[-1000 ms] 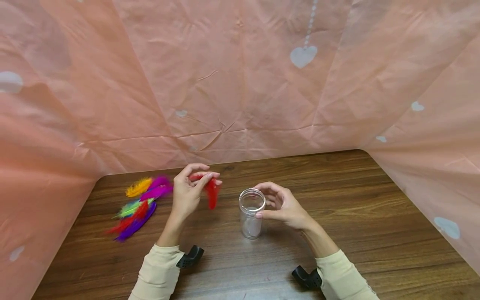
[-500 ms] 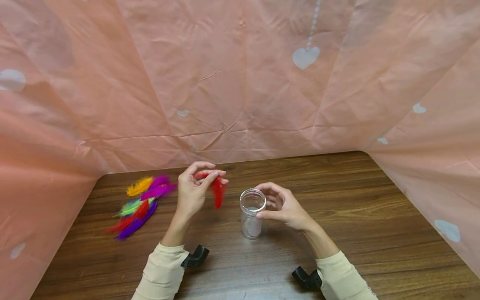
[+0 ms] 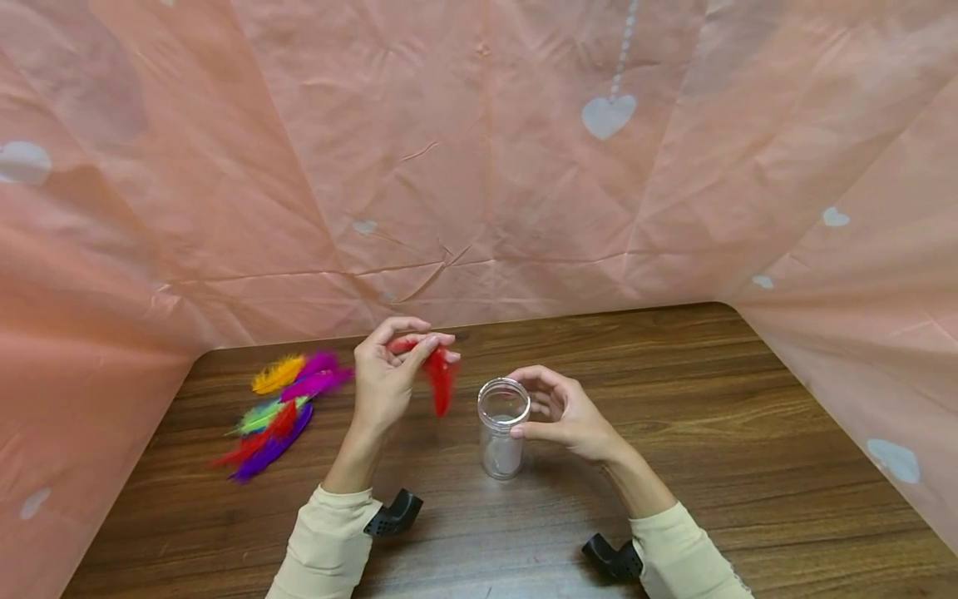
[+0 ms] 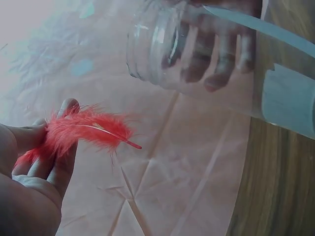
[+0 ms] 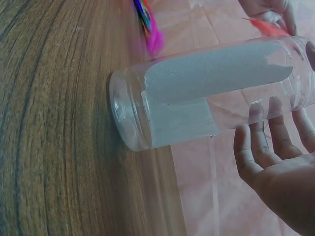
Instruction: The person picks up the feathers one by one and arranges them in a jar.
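Above the middle of the worktop [image 3: 674, 374], the left hand [image 3: 382, 383] pinches a red feather [image 4: 93, 130] between thumb and fingers, with the quill end pointing down. It is near the jar [image 3: 500, 453] but does not touch it. The jar stands upright and its mouth has no cover. The right hand [image 3: 565, 416] grasps it near the top, the thumb in front and the fingers bent behind.

I think the feather is the easiest thing to lose: it is very light and is held by its soft part, so a loosened pinch could let it float away. If it came too low towards the jar, the fluff might catch and fold on the rim. The jar is held only near its top, so a knock from the left hand could tilt it. The loose feathers overlap, and a sleeve or a little moving air could push them apart.

Now the count. There are two hands, one jar and, as only one quill shows, one feather in the pinch. On the worktop lie one yellow feather [image 3: 278, 374], one green feather [image 3: 260, 416], one purple feather [image 3: 277, 448] and a second red one. The magenta feather [image 3: 316, 381] may be one or two; I cannot tell.
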Action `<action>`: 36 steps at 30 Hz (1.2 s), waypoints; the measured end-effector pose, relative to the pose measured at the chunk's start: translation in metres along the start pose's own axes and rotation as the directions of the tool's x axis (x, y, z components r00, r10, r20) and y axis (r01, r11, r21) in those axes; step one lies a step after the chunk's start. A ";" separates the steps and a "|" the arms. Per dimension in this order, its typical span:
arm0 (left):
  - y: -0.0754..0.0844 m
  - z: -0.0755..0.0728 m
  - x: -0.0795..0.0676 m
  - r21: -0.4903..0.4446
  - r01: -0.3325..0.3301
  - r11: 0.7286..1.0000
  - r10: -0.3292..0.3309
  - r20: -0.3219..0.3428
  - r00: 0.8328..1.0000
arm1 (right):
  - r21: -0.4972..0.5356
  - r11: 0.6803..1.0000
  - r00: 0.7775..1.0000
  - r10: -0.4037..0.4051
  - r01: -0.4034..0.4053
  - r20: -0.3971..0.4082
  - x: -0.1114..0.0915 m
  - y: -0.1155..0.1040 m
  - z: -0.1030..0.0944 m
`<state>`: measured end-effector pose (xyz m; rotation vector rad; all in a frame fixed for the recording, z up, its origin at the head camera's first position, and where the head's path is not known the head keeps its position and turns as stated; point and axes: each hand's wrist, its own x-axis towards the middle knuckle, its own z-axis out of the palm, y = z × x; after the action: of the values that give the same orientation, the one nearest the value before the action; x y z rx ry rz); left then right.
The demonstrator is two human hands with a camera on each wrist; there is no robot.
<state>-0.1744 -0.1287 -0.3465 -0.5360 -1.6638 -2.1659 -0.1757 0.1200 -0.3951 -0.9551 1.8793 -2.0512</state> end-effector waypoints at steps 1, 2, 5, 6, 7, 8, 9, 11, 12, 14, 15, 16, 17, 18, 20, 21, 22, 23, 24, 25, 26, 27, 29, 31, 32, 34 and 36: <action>0.001 0.001 0.001 -0.001 -0.002 1.000 0.002 0.000 1.000 | 0.002 1.000 1.000 -0.002 0.002 0.000 0.000 0.000 0.000; 0.002 0.003 0.002 -0.001 -0.003 1.000 0.003 0.003 1.000 | 0.004 1.000 1.000 -0.005 0.005 0.000 0.000 0.000 0.000; 0.005 0.006 0.004 -0.005 -0.013 1.000 0.013 0.014 1.000 | 0.008 1.000 1.000 -0.011 0.011 0.001 0.000 0.001 0.000; 0.005 0.007 0.005 -0.005 -0.017 1.000 0.017 0.016 1.000 | 0.009 1.000 1.000 -0.012 0.012 0.002 0.000 0.001 0.000; 0.006 0.008 0.006 -0.007 -0.018 1.000 0.019 0.018 1.000 | 0.008 1.000 1.000 -0.014 0.014 0.003 0.000 0.001 0.000; 0.006 0.009 0.006 -0.011 -0.019 1.000 0.019 0.020 1.000 | 0.008 1.000 1.000 -0.015 0.015 0.003 0.000 0.001 0.000; 0.007 0.010 0.007 -0.015 -0.019 1.000 0.019 0.021 1.000 | 0.008 1.000 1.000 -0.016 0.015 0.004 0.000 0.001 0.000; 0.008 0.011 0.007 -0.023 -0.019 1.000 0.019 0.021 1.000 | 0.006 1.000 1.000 -0.016 0.016 0.004 0.000 0.002 0.000; 0.008 0.012 0.008 -0.027 -0.019 0.999 0.020 0.022 1.000 | 0.005 1.000 1.000 -0.016 0.016 0.005 0.000 0.001 0.000; 0.008 0.013 0.008 -0.029 -0.024 0.999 0.025 0.022 0.999 | 0.003 1.000 1.000 -0.014 0.014 0.005 0.000 0.001 0.000; 0.008 0.014 0.009 -0.031 -0.025 0.999 0.026 0.020 0.999 | 0.002 1.000 1.000 -0.012 0.012 0.005 0.000 0.001 0.000; 0.009 0.015 0.009 -0.035 -0.027 0.999 0.028 0.018 0.999 | 0.002 1.000 1.000 -0.009 0.009 0.005 0.000 0.001 0.000; 0.009 0.015 0.009 -0.039 -0.029 0.999 0.029 0.017 0.999 | 0.001 1.000 1.000 -0.007 0.007 0.005 0.000 0.001 0.000; 0.009 0.016 0.010 -0.042 -0.029 0.999 0.030 0.016 0.999 | 0.000 1.000 1.000 -0.004 0.004 0.004 0.000 0.001 0.000; 0.011 0.019 0.011 -0.048 -0.030 0.998 0.031 0.014 0.999 | -0.003 1.000 1.000 0.000 0.000 0.001 0.000 0.001 0.000; 0.011 0.020 0.011 -0.052 -0.030 0.998 0.031 0.014 0.999 | -0.005 1.000 1.000 0.002 -0.002 -0.001 0.000 0.001 0.000; 0.011 0.021 0.012 -0.057 -0.031 0.998 0.032 0.013 0.999 | -0.007 1.000 1.000 0.005 -0.005 -0.003 0.000 0.001 0.000; 0.011 0.022 0.012 -0.059 -0.032 0.998 0.033 0.012 0.999 | -0.009 1.000 1.000 0.005 -0.005 -0.004 0.000 0.001 0.000; 0.012 0.024 0.013 -0.061 -0.033 0.998 0.033 0.010 0.999 | -0.010 1.000 1.000 0.006 -0.006 -0.005 0.000 0.001 0.000; 0.012 0.025 0.013 -0.066 -0.035 0.997 0.036 0.009 0.999 | -0.012 1.000 1.000 0.006 -0.006 -0.005 0.000 0.001 0.000; 0.012 0.026 0.013 -0.071 -0.038 0.997 0.038 0.006 0.999 | -0.011 1.000 1.000 0.007 -0.007 -0.005 0.000 0.001 0.000; 0.012 0.027 0.014 -0.076 -0.039 0.996 0.040 0.004 0.999 | -0.012 1.000 1.000 0.006 -0.007 -0.005 0.000 0.001 0.000; 0.013 0.029 0.014 -0.084 -0.046 0.995 0.046 -0.002 0.999 | -0.015 1.000 1.000 0.005 -0.005 -0.005 0.000 0.001 0.000; 0.013 0.031 0.015 -0.095 -0.050 0.994 0.049 -0.008 0.999 | -0.015 1.000 1.000 0.009 -0.010 -0.006 0.000 0.001 0.000; 0.013 0.032 0.015 -0.099 -0.050 0.994 0.049 -0.010 0.999 | -0.014 1.000 1.000 0.012 -0.012 -0.007 0.000 0.001 0.000; 0.014 0.034 0.015 -0.104 -0.048 0.993 0.047 -0.012 0.999 | -0.015 1.000 1.000 0.015 -0.015 -0.007 0.000 0.001 0.000; 0.014 0.036 0.015 -0.111 -0.043 0.993 0.042 -0.011 0.999 | -0.012 1.000 1.000 0.019 -0.019 -0.007 0.000 0.001 0.000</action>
<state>-0.1770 -0.0979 -0.3188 -0.5870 -1.5192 -2.2366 -0.1761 0.1200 -0.3958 -0.9312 1.8991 -2.0369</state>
